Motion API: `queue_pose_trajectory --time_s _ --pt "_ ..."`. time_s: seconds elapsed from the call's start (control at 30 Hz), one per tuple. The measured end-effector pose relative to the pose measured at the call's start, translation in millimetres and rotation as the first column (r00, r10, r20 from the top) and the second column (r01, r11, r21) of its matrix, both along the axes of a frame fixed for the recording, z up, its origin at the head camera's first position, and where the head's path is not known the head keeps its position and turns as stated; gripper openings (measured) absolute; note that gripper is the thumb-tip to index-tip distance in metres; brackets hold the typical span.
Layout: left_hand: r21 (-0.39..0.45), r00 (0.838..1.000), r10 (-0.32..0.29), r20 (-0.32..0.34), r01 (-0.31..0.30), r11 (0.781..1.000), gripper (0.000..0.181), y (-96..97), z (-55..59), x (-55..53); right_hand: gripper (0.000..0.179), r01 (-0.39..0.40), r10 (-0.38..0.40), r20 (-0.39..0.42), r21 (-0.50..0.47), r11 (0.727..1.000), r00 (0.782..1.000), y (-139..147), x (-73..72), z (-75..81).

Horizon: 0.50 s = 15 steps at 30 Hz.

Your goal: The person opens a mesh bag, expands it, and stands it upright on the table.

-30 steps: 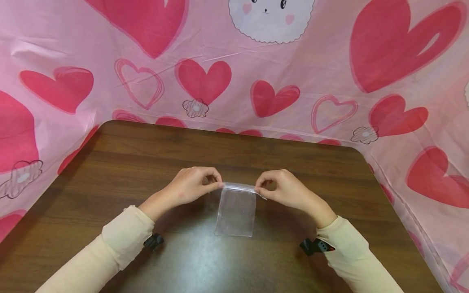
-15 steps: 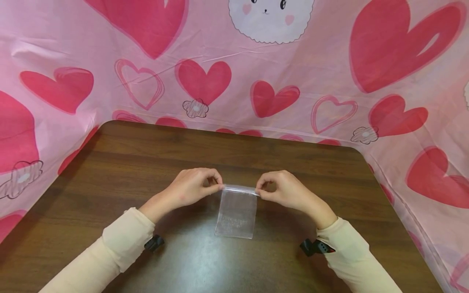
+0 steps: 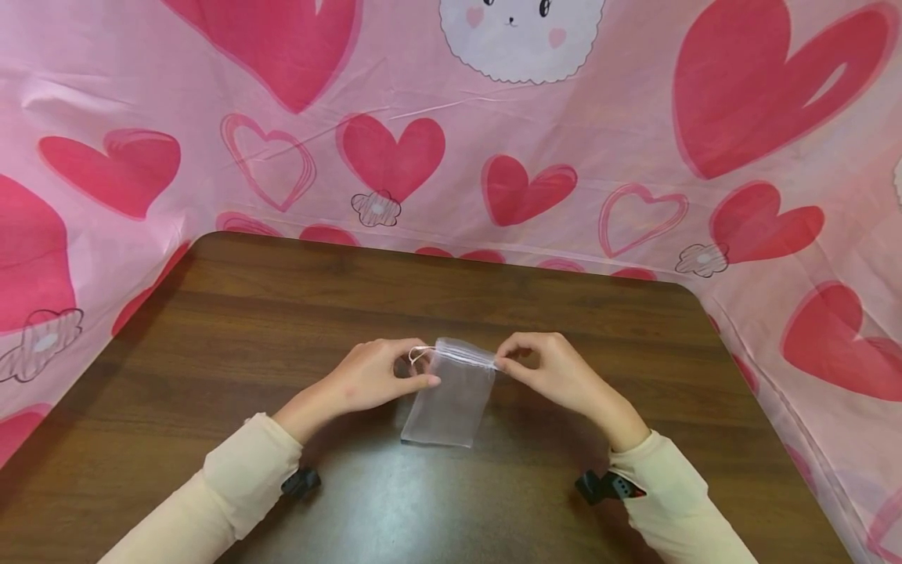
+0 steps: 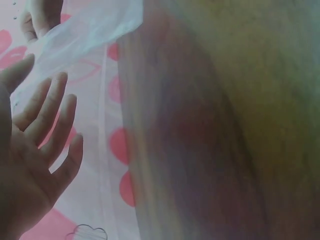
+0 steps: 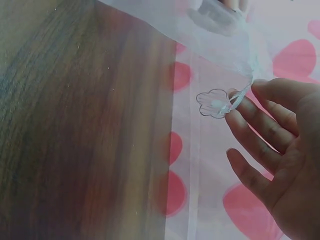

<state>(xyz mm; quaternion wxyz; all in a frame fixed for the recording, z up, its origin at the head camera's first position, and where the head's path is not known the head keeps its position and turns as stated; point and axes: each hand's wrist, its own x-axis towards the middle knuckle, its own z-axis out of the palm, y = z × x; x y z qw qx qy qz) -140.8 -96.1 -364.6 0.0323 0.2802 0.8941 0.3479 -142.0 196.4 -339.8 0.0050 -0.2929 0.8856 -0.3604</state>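
One sheer drawstring bag (image 3: 448,411) is held over the table (image 3: 296,294), roughly midway between its left and right edges and well short of the far edge; the step in hand looks like working the cord at its mouth. The right hand (image 3: 550,366) pinches the cord between thumb and finger, while the left hand (image 3: 369,377) is open, fingers parted by the cord loop (image 3: 421,348), contact unclear; the next move seems to call for grasping that loop.
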Motion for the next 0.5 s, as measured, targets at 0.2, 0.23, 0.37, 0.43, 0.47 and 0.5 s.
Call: queue_pose_trajectory --time_s 0.2,0.23,0.37,0.43,0.47,0.5 --pt "0.044 0.999 0.049 0.019 -0.050 0.998 0.008 4.7 -0.5 3.0 0.006 0.038 -0.038 -0.001 -0.049 0.998 0.999 -1 4.5 -1.5" --pt "0.055 0.998 0.060 0.022 -0.061 0.997 0.007 5.2 -0.8 3.4 0.007 0.043 -0.043 0.000 -0.062 0.997 0.999 -1 5.4 -2.1" --pt "0.105 0.995 0.097 0.026 -0.099 0.989 0.006 7.0 -3.0 3.6 0.013 0.071 -0.069 0.028 -0.120 0.990 0.997 -2 8.3 -7.3" --pt "0.130 0.994 0.107 0.030 -0.110 0.985 0.006 7.9 -3.8 3.6 0.016 0.088 -0.082 0.044 -0.147 0.985 0.996 -2 9.6 -11.3" --pt "0.142 0.993 0.111 0.033 -0.115 0.983 0.006 8.3 -4.0 3.6 0.018 0.099 -0.093 0.050 -0.156 0.983 0.994 -3 10.5 -13.0" --pt "0.152 0.993 0.115 0.038 -0.119 0.981 0.006 8.6 -3.9 3.7 0.019 0.110 -0.103 0.052 -0.159 0.981 0.993 -4 11.5 -14.5"
